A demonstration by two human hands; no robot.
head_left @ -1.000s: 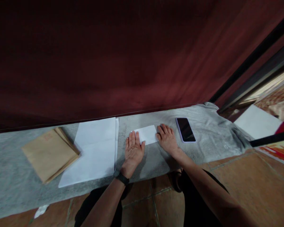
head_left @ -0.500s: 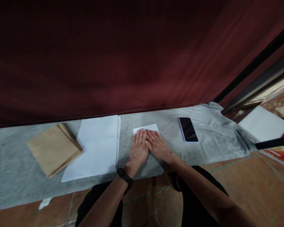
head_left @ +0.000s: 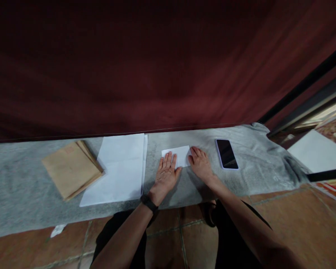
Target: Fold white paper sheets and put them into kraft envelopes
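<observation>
A small folded sheet of white paper (head_left: 182,155) lies flat on the grey cloth. My left hand (head_left: 166,175) rests palm down over its left part, fingers stretched and thumb apart. At the paper's right edge my right hand (head_left: 201,162) has its fingers bent and its thumb close to them, gripping that edge; the undersides of the fingertips are hidden. Larger white sheets of paper (head_left: 119,168) are stacked to the left of my left hand. Several brown paper envelopes (head_left: 71,168) overlap the left side of those sheets.
A phone (head_left: 226,154) in a pale purple case lies right of my right hand. The grey cloth (head_left: 14,186) covers the long, narrow surface. Behind it hangs a dark red curtain (head_left: 156,74). Black bars (head_left: 305,84) stand at the right. Brown tiles (head_left: 168,243) form the floor.
My hands, side by side and flat on the folded paper before, have parted. The right one has slid to the paper's right edge and bent its fingers, uncovering more of the paper.
</observation>
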